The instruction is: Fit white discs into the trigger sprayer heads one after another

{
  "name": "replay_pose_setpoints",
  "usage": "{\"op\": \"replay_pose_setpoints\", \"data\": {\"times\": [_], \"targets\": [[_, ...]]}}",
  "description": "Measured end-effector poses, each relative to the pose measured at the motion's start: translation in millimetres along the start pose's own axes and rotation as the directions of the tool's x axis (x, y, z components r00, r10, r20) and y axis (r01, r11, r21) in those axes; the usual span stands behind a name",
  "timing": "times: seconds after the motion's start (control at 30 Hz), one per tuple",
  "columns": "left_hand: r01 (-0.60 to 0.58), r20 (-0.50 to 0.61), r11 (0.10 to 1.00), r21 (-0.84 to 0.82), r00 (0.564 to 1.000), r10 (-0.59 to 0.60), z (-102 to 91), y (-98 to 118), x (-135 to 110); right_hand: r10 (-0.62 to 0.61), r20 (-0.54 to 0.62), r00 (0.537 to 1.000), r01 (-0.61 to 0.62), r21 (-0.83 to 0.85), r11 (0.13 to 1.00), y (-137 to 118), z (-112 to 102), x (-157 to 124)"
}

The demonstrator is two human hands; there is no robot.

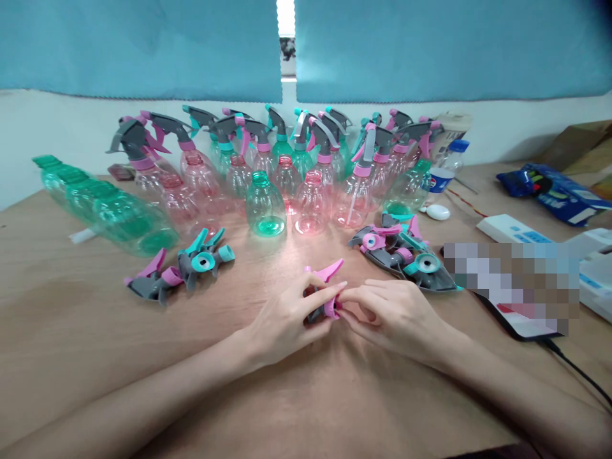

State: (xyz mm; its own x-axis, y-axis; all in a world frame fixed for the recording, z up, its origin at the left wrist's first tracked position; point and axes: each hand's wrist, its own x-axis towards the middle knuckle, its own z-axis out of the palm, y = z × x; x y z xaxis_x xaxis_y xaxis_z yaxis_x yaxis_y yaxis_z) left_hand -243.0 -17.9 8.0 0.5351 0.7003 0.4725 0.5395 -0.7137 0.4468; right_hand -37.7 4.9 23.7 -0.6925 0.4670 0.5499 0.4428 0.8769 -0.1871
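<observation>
My left hand is closed around a grey and pink trigger spray head, its pink trigger pointing up and its pink collar turned to the right. At the collar's mouth, my right hand has thumb and fingers pinched together. A small dark pink bit shows there, but what those fingertips hold is too small to tell. Loose spray heads in grey, pink and teal lie in a left pile and a right pile. Beyond my hands stand an uncapped green bottle and an uncapped pink bottle.
Several bottles with spray heads fitted line the wall. Green bottles lean in a row at left. To the right are a phone with a cable, white power strips, a blue packet and a Pepsi bottle.
</observation>
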Motion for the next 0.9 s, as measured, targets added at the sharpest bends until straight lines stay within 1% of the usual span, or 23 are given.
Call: {"op": "replay_pose_setpoints", "data": {"times": [0.17,0.33,0.5,0.57,0.63,0.73,0.8,0.9], "targets": [[0.022,0.02,0.999,-0.037,1.0,-0.021,-0.7,-1.1,0.5,-0.005,-0.039,0.999,0.005,0.018,1.0,-0.6,2.7,-0.2],[0.039,0.061,0.997,-0.061,0.998,-0.035,0.2,-3.6,0.3,-0.003,-0.083,0.997,0.003,0.0,1.0,-3.7,6.3,0.1],[0.063,0.066,0.995,-0.083,0.996,-0.057,-1.6,-4.0,1.3,0.077,-0.121,0.99,-0.074,0.034,0.997,-3.6,10.2,-2.0],[0.062,0.076,0.993,-0.097,0.996,-0.055,-2.6,-3.5,1.8,0.107,-0.104,0.989,-0.099,0.076,0.992,-1.7,9.7,-3.5],[0.05,0.087,0.993,-0.11,0.995,-0.041,-2.9,-3.2,1.9,0.13,-0.061,0.99,-0.121,0.139,0.983,0.6,7.7,-4.9],[0.045,0.062,0.992,-0.119,0.997,-0.038,-1.8,-3.9,1.2,0.15,0.009,0.989,-0.148,0.205,0.967,3.6,3.9,-6.5],[0.049,0.039,0.992,-0.116,0.998,-0.045,-0.7,-4.7,0.6,0.147,0.039,0.988,-0.152,0.208,0.966,4.4,1.8,-6.3],[0.057,0.033,0.993,-0.106,0.998,-0.054,0.1,-5.1,0.6,0.121,0.042,0.992,-0.126,0.149,0.981,3.7,-0.3,-3.8]]}}
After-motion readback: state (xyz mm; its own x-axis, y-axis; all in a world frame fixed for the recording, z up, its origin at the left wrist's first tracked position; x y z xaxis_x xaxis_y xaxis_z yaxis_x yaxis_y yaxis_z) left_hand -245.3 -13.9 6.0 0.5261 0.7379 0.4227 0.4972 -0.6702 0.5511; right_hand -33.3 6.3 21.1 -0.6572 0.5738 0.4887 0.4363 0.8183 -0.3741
